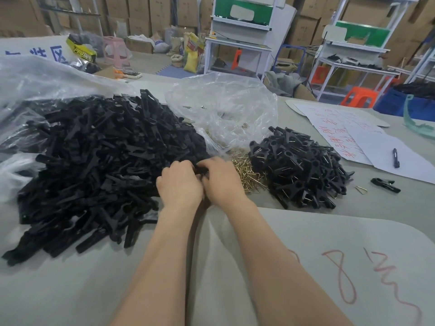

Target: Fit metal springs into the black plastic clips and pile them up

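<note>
A white workbench (237, 47) with a green panel is set at the back. Stacked cardboard boxes (141, 10) are seen behind it. A pink stool (115, 51) is placed to its left, an orange stool (359, 96) to its right.

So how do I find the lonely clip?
Start at the smaller black pile on the right. Just past its right edge, one black clip lies on the grey table. Only it sits outside any pile, beside a stray gold spring.
</note>
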Available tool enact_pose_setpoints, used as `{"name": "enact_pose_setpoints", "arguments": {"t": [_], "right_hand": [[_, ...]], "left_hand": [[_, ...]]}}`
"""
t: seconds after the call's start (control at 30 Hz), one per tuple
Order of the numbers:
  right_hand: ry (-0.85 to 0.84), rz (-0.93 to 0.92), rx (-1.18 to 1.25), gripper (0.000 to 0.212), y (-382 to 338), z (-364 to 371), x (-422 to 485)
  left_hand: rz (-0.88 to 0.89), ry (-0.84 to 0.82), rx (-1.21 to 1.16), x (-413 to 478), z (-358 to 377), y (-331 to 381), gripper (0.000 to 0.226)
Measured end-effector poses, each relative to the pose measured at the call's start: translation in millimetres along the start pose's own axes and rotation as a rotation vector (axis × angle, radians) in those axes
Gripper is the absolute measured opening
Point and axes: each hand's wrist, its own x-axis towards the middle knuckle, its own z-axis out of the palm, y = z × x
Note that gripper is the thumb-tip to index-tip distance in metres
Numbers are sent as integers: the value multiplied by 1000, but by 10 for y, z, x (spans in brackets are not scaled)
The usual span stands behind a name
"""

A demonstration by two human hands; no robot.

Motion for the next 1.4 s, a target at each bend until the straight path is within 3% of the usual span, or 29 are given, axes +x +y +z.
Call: {"name": "enact_pose_setpoints", "arguments": {"t": [0.1, 0.27, 0.43, 0.53, 0.63, 0.77, 0.87, 1.0, 1.13, 1.27, 1.4], "right_hand": [[-21, 39, -55, 38, 30, 49, 14], [107, 122, -66, 24, -7, 105, 23], [181, 157, -99, 16, -33, 133, 3], [234, 174, 3, 18, -60, 122, -13], [338, 238, 375, 31, -38, -12, -45], [324, 295, 871, 20, 162, -272, -114], [257, 274, 1062, 14, 309, -327, -223], [281, 200, 964, 24, 431, -228, -338], [314, 205, 1022, 29, 470, -127, -371], [383, 282, 1082, 18, 484, -89, -352], [386, 238, 1096, 15, 452, -73, -365]], "left_hand": [[-26, 43, -49, 21, 13, 1, 24], [-13, 147, -210, 29, 1, -5, 18], [-42, 284, -790, 53, -77, 4, 10], [-187, 108, -1305, 53, -79, 70, 6], [-264, -78, -1518, 43, -38, 95, 10], [-218, -194, -1489, 35, 17, 135, 10], [-115, -282, -1386, -31, 84, 253, 5], [-2, -258, -1071, -74, 158, 306, 9], [38, -225, -946, -70, 188, 278, 10], [-8, -198, -985, -44, 215, 266, 5], [-37, -243, -1053, -37, 206, 269, 10]]}}
